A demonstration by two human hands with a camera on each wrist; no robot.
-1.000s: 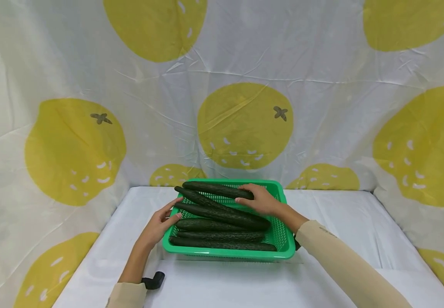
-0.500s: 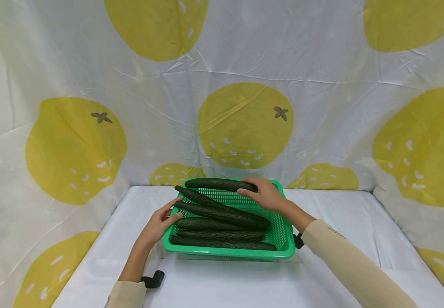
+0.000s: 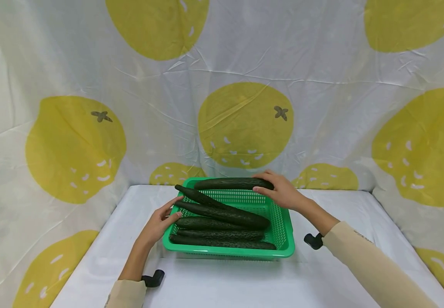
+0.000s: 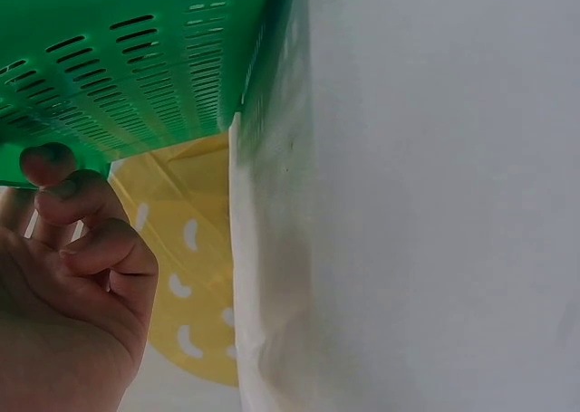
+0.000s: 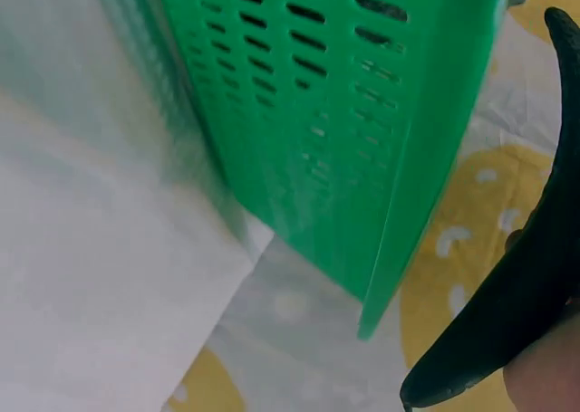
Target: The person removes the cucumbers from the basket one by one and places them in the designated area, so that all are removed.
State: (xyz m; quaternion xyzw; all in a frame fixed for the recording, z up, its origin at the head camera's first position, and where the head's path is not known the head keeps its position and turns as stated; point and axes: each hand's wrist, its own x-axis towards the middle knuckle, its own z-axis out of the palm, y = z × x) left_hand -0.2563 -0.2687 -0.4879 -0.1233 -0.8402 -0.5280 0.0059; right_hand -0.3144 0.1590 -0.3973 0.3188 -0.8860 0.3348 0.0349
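Observation:
My right hand (image 3: pixel 283 193) grips a long dark green cucumber (image 3: pixel 223 184) near its right end, above the back rim of the green plastic basket (image 3: pixel 229 253). In the right wrist view this cucumber (image 5: pixel 521 285) is raised past the basket's rim, and only a bit of the hand shows. Several more cucumbers (image 3: pixel 222 217) lie lengthwise in the basket, two of them slanting across the others with their tips toward the left rim. My left hand (image 3: pixel 156 225) holds the basket's left rim; the left wrist view has its curled fingers (image 4: pixel 86 199) against the slotted wall.
A white cloth (image 3: pixel 333 273) covers the table under the basket. Behind and at the sides hangs a white curtain (image 3: pixel 321 107) printed with yellow lemons, close to the basket's back edge. A black wrist mount (image 3: pixel 314 241) sticks out from each forearm.
The right hand has lifted the cucumber from the back of the basket and shifted it rightward, up over the back rim. The left hand and the basket have stayed put.

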